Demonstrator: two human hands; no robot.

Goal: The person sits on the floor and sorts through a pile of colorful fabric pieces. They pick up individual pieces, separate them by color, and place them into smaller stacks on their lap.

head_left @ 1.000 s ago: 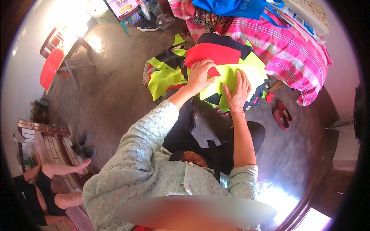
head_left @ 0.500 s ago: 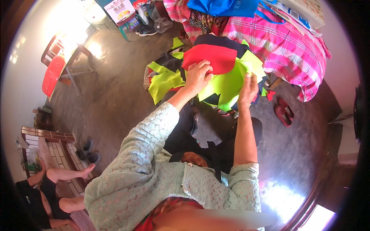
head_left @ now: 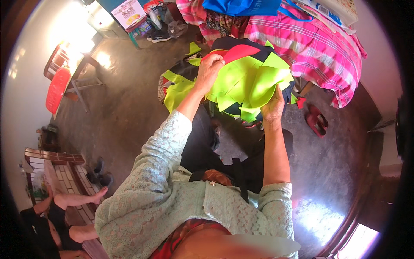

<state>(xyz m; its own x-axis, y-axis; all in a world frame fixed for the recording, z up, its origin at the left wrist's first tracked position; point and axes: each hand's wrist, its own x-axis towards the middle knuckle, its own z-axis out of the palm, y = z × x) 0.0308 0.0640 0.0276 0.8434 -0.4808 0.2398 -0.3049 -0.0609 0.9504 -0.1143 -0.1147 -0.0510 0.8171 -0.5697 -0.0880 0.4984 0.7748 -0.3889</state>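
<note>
Red cloth (head_left: 242, 51) is extending rightward and slightly up from the pinching left hand (head_left: 208, 73)

Its long axis is running left to right over the yellow-green cloth (head_left: 230, 80); the left hand is sitting nearer, thumb and fingers pressing together on the red edge; the right hand (head_left: 274, 105) is gripping the yellow-green cloth's right edge, lower and farther off; dark cloth (head_left: 233, 42) is showing beyond

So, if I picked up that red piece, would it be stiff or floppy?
Probably floppy: the red piece looks bent over beside the left hand. Likely light too, since it looks thin and just one hand holds it.
</note>
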